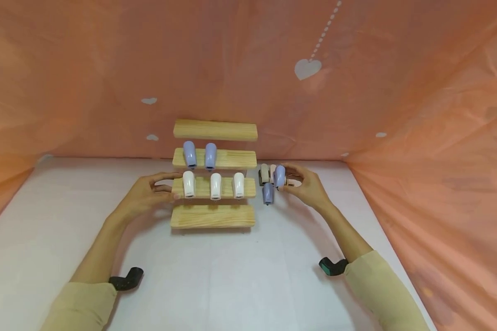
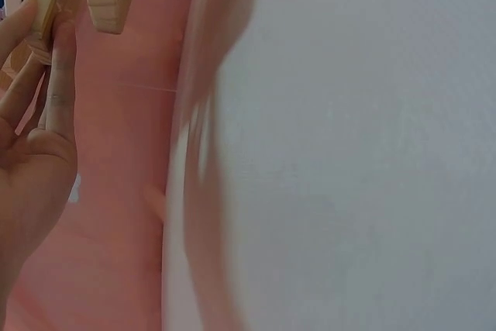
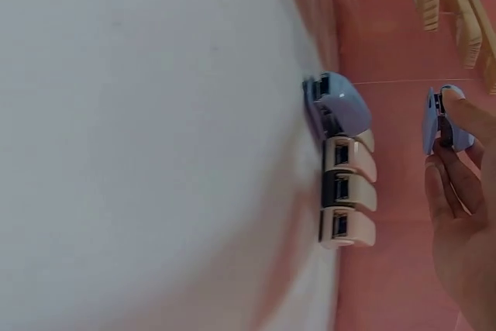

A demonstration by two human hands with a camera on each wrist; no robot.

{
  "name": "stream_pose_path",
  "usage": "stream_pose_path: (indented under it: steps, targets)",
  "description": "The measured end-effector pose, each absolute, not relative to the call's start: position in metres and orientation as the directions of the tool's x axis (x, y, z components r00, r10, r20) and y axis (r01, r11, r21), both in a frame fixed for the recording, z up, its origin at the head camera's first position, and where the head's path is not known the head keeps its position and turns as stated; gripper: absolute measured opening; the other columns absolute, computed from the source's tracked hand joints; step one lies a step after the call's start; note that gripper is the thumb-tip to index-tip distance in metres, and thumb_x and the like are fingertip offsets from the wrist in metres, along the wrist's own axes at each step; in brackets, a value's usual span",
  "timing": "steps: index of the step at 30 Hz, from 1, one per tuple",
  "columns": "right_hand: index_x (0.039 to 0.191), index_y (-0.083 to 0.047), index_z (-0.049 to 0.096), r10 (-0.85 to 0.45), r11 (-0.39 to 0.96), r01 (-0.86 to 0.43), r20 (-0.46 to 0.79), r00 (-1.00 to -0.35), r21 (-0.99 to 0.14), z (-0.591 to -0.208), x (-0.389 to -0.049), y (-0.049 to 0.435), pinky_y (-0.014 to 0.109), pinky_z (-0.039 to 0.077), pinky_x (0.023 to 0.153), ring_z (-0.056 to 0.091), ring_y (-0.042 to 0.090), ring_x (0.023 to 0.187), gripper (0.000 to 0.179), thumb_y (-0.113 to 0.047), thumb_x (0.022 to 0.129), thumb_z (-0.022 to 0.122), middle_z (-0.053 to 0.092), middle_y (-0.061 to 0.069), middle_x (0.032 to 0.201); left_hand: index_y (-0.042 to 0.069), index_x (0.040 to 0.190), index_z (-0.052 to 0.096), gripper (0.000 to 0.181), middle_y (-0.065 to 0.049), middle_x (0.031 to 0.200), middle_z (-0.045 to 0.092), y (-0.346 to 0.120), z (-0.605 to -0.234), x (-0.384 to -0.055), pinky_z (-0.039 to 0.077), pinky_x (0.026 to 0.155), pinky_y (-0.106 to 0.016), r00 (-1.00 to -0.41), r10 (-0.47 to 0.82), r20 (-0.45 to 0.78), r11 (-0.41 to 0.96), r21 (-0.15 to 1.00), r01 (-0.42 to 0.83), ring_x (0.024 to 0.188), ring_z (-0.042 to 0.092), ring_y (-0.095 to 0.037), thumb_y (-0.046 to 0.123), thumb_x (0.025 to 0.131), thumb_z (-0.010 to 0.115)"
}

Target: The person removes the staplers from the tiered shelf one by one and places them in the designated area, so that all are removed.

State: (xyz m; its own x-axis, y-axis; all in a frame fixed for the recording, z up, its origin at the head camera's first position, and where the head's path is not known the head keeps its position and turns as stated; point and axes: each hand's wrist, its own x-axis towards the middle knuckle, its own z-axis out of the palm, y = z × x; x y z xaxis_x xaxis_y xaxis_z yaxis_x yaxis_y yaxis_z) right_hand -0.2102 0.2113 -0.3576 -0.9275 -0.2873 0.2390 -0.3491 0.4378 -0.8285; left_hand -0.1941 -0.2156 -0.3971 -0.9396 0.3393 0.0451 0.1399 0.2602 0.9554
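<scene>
Holding a glossy periwinkle-blue stapler (image 1: 279, 176) beside a four-tiered pale wooden stand (image 1: 213, 217)

Our right hand (image 1: 308, 186) had its grip drawn in to the stapler's width, pinching it between thumb and fingers, just to the right of the stand. The right wrist view showed it apart from a row of pale pink and beige staplers (image 3: 349, 189) and a second periwinkle stapler (image 3: 345, 104) at the end of that row, all on the white surface (image 1: 232, 276). Our left hand (image 1: 142, 195) had its grip closed about the left end of the third tier down, seemingly to steady it.

We judged the step in hand to be the carry from the row to the stand. Three glossy white staplers (image 1: 216, 186) stood along that third tier, and two matching periwinkle staplers (image 1: 210, 156) stood on the tier above, whose right part was bare. To our reading, the next move called for a small lift leftward, a level lowering into that bare part and a gentle release, without nudging the neighbours.
</scene>
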Motion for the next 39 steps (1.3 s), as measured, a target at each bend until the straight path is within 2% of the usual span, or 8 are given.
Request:
stream_pose_path:
  steps: [3,7,10,13,17,23,39]
  targets:
    - [0.134,0.006,0.055,-0.278,0.45,-0.321,0.211,-0.937,-0.833,-0.374,-0.216,0.22,0.054,0.046,0.099,0.061,0.042,0.115,0.06,0.008,0.078,0.079,0.061,0.027,0.127,0.001,0.142,0.052,0.061,-0.017,0.114,0.068,-0.214,-0.397,-0.193,0.054,0.082,-0.023,-0.941,0.335,0.035,0.249,0.96,0.124,0.094,0.069,-0.009,0.01,0.087,0.077]
    - [0.136,0.002,0.056,-0.27,0.441,-0.295,0.188,-0.944,-0.848,-0.398,-0.224,0.229,0.055,0.045,0.1,0.061,0.04,0.115,0.062,0.004,0.079,0.081,0.062,0.025,0.128,0.002,0.142,0.051,0.061,-0.014,0.114,0.069,-0.214,-0.398,-0.193,0.053,0.082,-0.023,-0.942,0.333,0.034,0.251,0.96,0.123,0.093,0.069,-0.009,0.009,0.087,0.077]
    - [0.135,0.0,0.057,-0.265,0.447,-0.278,0.171,-0.949,-0.85,-0.405,-0.222,0.232,0.051,0.047,0.099,0.062,0.037,0.114,0.062,0.001,0.078,0.083,0.063,0.022,0.126,0.002,0.142,0.052,0.061,-0.013,0.118,0.068,-0.213,-0.399,-0.194,0.054,0.082,-0.023,-0.942,0.334,0.038,0.257,0.958,0.13,0.095,0.068,-0.009,0.01,0.087,0.077]
    - [0.134,-0.002,0.058,-0.269,0.466,-0.274,0.16,-0.95,-0.841,-0.41,-0.221,0.234,0.046,0.05,0.098,0.063,0.035,0.113,0.062,0.0,0.077,0.084,0.064,0.02,0.125,0.002,0.142,0.051,0.062,-0.017,0.119,0.067,-0.213,-0.399,-0.194,0.054,0.082,-0.024,-0.941,0.336,0.036,0.253,0.959,0.127,0.096,0.068,-0.008,0.01,0.087,0.077]
    - [0.133,-0.001,0.058,-0.289,0.492,-0.296,0.167,-0.943,-0.819,-0.416,-0.221,0.233,0.044,0.05,0.098,0.063,0.036,0.113,0.063,-0.001,0.076,0.084,0.064,0.021,0.123,0.002,0.142,0.051,0.062,-0.019,0.115,0.067,-0.214,-0.398,-0.195,0.054,0.082,-0.023,-0.943,0.332,0.028,0.265,0.957,0.121,0.095,0.068,-0.009,0.011,0.087,0.078]
    - [0.134,-0.001,0.057,-0.297,0.535,-0.277,0.129,-0.946,-0.798,-0.426,-0.227,0.233,0.042,0.05,0.098,0.064,0.035,0.112,0.063,0.0,0.077,0.083,0.064,0.02,0.123,0.004,0.141,0.053,0.06,-0.015,0.102,0.073,-0.214,-0.396,-0.198,0.052,0.082,-0.022,-0.941,0.338,0.017,0.296,0.947,0.123,0.092,0.069,-0.011,0.012,0.086,0.078]
    - [0.135,0.003,0.053,-0.302,0.562,-0.278,0.119,-0.946,-0.779,-0.439,-0.228,0.231,0.04,0.05,0.098,0.063,0.035,0.112,0.064,0.001,0.078,0.082,0.062,0.022,0.124,0.002,0.14,0.053,0.06,-0.012,0.098,0.074,-0.214,-0.397,-0.196,0.053,0.081,-0.023,-0.939,0.343,0.035,0.266,0.955,0.133,0.091,0.07,-0.012,0.011,0.086,0.078]
